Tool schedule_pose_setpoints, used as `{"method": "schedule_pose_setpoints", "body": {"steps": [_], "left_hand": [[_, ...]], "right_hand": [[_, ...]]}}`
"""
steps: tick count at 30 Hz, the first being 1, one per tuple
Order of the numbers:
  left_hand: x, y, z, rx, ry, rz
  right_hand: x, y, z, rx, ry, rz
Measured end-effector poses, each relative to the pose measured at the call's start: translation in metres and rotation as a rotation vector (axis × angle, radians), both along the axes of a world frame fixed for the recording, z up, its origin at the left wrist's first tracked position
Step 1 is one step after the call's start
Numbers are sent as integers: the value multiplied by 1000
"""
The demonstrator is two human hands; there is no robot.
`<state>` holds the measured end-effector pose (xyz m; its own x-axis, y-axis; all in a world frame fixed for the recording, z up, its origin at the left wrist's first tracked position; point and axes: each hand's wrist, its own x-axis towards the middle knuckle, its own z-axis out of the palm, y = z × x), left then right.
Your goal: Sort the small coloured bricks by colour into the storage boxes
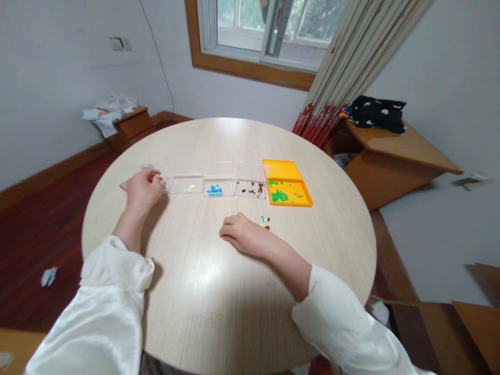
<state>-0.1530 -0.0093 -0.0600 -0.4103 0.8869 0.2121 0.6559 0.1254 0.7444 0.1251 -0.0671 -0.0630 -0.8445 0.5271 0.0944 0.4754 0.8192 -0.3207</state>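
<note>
My left hand [141, 188] rests on the round table [219, 291], fingers curled against the left end of a row of clear plastic boxes [183, 183]; whether it grips anything I cannot make out. The boxes hold a few yellow bits [190, 188], blue pieces [214, 190] and brown pieces [250, 188]. To their right lies an orange tray [283, 170] with green pieces [279, 196]. My right hand [244, 234] lies knuckles-up on the table with fingers curled under. A small cluster of coloured pieces [266, 222] sits just beyond it.
A wooden cabinet [390, 151] with folded dark cloth [377, 113] stands to the right, by a curtain [351, 62]. A small bedside cabinet [130, 125] with crumpled paper sits at the back left. A scrap of paper [49, 276] lies on the wooden floor.
</note>
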Motion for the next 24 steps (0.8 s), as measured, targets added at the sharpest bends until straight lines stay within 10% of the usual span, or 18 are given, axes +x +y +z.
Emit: {"method": "schedule_pose_setpoints", "body": {"steps": [4, 8, 12, 17, 24], "left_hand": [[13, -6, 11, 177, 164, 152], [40, -13, 24, 308, -289, 46], [72, -24, 31, -106, -885, -352], [92, -33, 21, -678, -1165, -705], [98, -32, 0, -766, -1311, -857]], "right_hand": [[2, 3, 0, 17, 37, -24], [5, 8, 0, 81, 196, -90], [7, 10, 2, 171, 401, -163], [9, 9, 3, 235, 474, -184], [8, 11, -1, 219, 410, -135]]}}
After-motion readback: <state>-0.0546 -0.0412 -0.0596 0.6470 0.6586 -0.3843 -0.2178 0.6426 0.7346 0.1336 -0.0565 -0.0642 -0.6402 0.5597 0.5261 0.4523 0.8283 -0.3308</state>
